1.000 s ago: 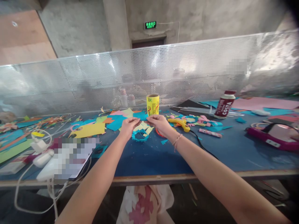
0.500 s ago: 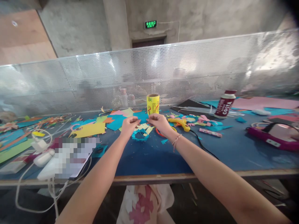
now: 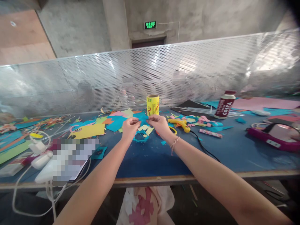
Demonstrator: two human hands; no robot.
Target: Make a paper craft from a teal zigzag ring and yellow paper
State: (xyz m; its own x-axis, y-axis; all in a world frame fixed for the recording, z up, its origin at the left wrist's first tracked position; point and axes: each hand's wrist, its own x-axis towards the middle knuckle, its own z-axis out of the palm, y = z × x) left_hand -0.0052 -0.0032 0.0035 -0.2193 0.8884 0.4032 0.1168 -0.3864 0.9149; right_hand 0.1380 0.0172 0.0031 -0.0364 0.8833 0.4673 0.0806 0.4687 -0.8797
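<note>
My left hand [image 3: 131,126] and my right hand [image 3: 159,125] are raised over the middle of the table, fingertips pinched and facing each other a short gap apart. A piece of blue paper [image 3: 143,117] spans that gap, gripped at both sides; its edges blend with the blue sheets behind. Just below my hands, a ring of crumpled blue paper [image 3: 141,140] lies on the table. Pale yellow-green paper scraps [image 3: 148,130] are scattered behind the ring. Right behind my fingers stands a yellow roll [image 3: 152,105] with a hollow core.
A yellow glue gun [image 3: 180,124] with a black cord lies to the right, near a brown-labelled bottle [image 3: 225,104]. A purple power strip [image 3: 273,139] is at far right. White chargers [image 3: 42,159] and cables crowd the left. A perforated metal screen [image 3: 98,84] borders the back.
My fingers stay pinched in nearly the same place, with my left hand turned slightly. The whole view has shifted a little; nothing on the table has visibly moved.
</note>
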